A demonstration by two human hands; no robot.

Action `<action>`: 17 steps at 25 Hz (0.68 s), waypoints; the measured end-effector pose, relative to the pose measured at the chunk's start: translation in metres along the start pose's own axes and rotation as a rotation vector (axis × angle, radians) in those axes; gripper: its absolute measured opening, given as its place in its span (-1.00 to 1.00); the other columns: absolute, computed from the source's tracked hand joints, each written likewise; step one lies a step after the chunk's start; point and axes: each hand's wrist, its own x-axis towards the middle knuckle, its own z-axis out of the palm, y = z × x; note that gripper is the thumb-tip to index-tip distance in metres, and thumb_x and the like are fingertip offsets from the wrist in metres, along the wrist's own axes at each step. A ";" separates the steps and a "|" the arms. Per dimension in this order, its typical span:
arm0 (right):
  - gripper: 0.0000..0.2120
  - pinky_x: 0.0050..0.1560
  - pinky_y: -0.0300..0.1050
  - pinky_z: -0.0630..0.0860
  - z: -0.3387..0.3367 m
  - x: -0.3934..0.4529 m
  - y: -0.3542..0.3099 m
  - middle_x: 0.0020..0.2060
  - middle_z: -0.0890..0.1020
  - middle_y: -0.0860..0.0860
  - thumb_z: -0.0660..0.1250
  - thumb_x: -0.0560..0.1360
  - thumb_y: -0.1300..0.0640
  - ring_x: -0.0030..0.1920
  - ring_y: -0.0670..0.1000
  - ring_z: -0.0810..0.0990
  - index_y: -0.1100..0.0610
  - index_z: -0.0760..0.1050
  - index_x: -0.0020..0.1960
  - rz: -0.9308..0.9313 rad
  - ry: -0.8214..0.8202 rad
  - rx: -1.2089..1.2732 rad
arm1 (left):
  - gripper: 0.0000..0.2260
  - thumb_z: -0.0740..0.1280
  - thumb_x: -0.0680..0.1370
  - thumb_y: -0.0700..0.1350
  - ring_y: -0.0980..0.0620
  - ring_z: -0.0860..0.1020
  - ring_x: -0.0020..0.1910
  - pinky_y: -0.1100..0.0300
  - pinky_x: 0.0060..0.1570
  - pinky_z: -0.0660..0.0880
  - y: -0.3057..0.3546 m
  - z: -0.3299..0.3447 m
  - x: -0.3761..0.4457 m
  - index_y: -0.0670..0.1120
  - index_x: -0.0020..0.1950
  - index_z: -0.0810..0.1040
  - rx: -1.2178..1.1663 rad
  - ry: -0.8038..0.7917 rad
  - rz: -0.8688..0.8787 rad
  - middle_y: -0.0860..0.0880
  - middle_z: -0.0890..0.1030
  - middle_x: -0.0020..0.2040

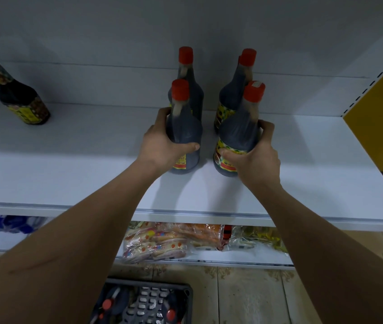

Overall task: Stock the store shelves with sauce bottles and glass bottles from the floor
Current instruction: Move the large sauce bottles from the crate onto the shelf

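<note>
White shelf [69,174] carries the bottles. Nearest, below both grips: gray crate [147,302] on floor w/ more red-capped bottles. L hand [162,146] wraps L bottle [183,127], thumb across front; R hand [253,157] wraps R bottle [239,136], fingers curled round its far side. Both bottles upright, bases on shelf. Just behind L grip: back bottle [187,73]; behind R grip, another [235,90]. Far L of grips: lone bottle [20,94].

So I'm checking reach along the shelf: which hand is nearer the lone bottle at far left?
Left. The left hand grips a bottle mid-shelf, on the side toward the lone bottle; the right hand is farther right.
</note>
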 end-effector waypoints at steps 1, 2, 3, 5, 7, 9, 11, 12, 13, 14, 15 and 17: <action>-0.20 0.11 0.06 0.56 0.000 0.001 0.000 0.22 0.59 -0.01 0.56 0.33 -0.09 0.13 0.15 0.61 -0.05 0.18 0.40 0.006 -0.007 -0.001 | -0.24 0.58 0.34 0.02 -0.12 0.52 0.26 -0.05 0.19 0.53 -0.001 0.002 0.000 -0.01 0.43 0.28 -0.013 0.009 -0.002 -0.02 0.53 0.33; -0.20 0.12 0.07 0.56 -0.001 0.001 -0.001 0.22 0.58 -0.01 0.56 0.33 -0.08 0.14 0.15 0.60 -0.05 0.17 0.40 0.015 -0.017 0.003 | -0.24 0.57 0.35 0.01 -0.11 0.51 0.27 -0.01 0.18 0.52 -0.002 0.003 0.000 -0.01 0.44 0.27 -0.025 0.015 -0.006 -0.02 0.53 0.33; -0.19 0.13 0.07 0.57 0.000 0.002 0.001 0.23 0.58 -0.01 0.56 0.33 -0.07 0.15 0.14 0.59 -0.05 0.16 0.41 0.025 -0.030 0.008 | -0.23 0.57 0.36 0.00 -0.10 0.50 0.28 0.04 0.17 0.51 -0.003 0.005 0.000 -0.01 0.46 0.26 -0.036 0.014 -0.007 -0.02 0.52 0.34; -0.12 0.19 0.11 0.55 0.002 -0.002 0.000 0.30 0.54 -0.02 0.57 0.31 -0.05 0.21 0.10 0.57 -0.07 0.11 0.46 0.049 -0.060 0.075 | -0.18 0.55 0.39 -0.02 -0.09 0.46 0.33 0.13 0.17 0.46 -0.005 0.004 -0.005 0.00 0.53 0.17 -0.072 -0.022 -0.015 -0.02 0.46 0.40; -0.01 0.29 0.08 0.48 0.005 -0.015 0.000 0.43 0.41 -0.04 0.57 0.29 -0.01 0.31 -0.03 0.49 -0.13 0.03 0.52 0.114 0.007 0.201 | -0.07 0.54 0.41 -0.01 -0.10 0.36 0.43 0.20 0.21 0.37 -0.007 0.001 -0.020 0.02 0.59 0.02 -0.122 -0.045 -0.070 -0.05 0.31 0.50; -0.17 0.19 0.01 0.52 0.008 -0.050 -0.004 0.37 0.43 -0.07 0.50 0.42 0.06 0.17 -0.08 0.58 -0.08 0.08 0.52 0.172 0.213 0.211 | -0.10 0.52 0.43 0.02 -0.09 0.30 0.44 0.19 0.26 0.32 -0.012 -0.001 -0.051 0.08 0.58 0.00 -0.192 0.059 -0.106 -0.08 0.19 0.51; -0.54 -0.08 0.03 0.56 0.019 -0.094 -0.011 0.07 0.55 -0.10 0.36 0.53 0.09 -0.21 -0.09 0.60 0.00 0.26 0.35 0.139 0.327 0.237 | -0.31 0.46 0.48 0.02 0.00 0.39 0.32 0.14 0.24 0.42 -0.023 -0.004 -0.089 0.11 0.50 0.17 -0.296 0.264 -0.080 -0.03 0.27 0.40; -0.70 -0.18 0.05 0.55 0.027 -0.117 -0.014 -0.08 0.55 -0.10 0.30 0.56 0.11 -0.32 -0.08 0.56 0.03 0.32 0.25 0.108 0.276 0.270 | -0.43 0.43 0.51 -0.01 0.06 0.43 0.25 0.13 0.19 0.47 -0.034 -0.005 -0.108 0.10 0.44 0.26 -0.334 0.354 -0.083 0.00 0.32 0.32; -0.81 -0.25 0.08 0.53 0.039 -0.134 -0.012 -0.19 0.55 -0.09 0.25 0.57 0.13 -0.37 -0.05 0.53 0.05 0.35 0.17 0.080 0.181 0.289 | -0.54 0.39 0.53 -0.05 0.10 0.45 0.19 0.12 0.15 0.50 -0.046 -0.006 -0.125 0.08 0.38 0.32 -0.352 0.419 -0.095 0.03 0.36 0.27; -0.88 -0.29 0.10 0.52 0.049 -0.148 -0.010 -0.26 0.53 -0.08 0.23 0.58 0.16 -0.39 -0.02 0.51 0.07 0.38 0.11 0.065 0.053 0.297 | -0.63 0.36 0.55 -0.08 0.10 0.47 0.16 0.08 0.13 0.52 -0.061 -0.007 -0.140 0.06 0.33 0.37 -0.354 0.461 -0.116 0.04 0.38 0.23; -0.93 -0.30 0.12 0.53 0.062 -0.159 -0.004 -0.30 0.52 -0.07 0.22 0.59 0.18 -0.38 0.00 0.51 0.06 0.40 0.06 0.071 -0.082 0.295 | -0.69 0.33 0.56 -0.11 0.08 0.48 0.14 0.03 0.13 0.52 -0.078 -0.009 -0.154 0.04 0.29 0.40 -0.337 0.485 -0.132 0.04 0.41 0.20; -0.92 -0.29 0.13 0.57 0.088 -0.178 0.011 -0.30 0.55 -0.03 0.24 0.57 0.21 -0.33 0.09 0.55 0.03 0.42 -0.03 0.138 -0.316 0.262 | -0.76 0.30 0.57 -0.14 0.04 0.50 0.12 -0.06 0.12 0.51 -0.113 -0.014 -0.184 0.03 0.22 0.43 -0.276 0.500 -0.172 0.02 0.44 0.17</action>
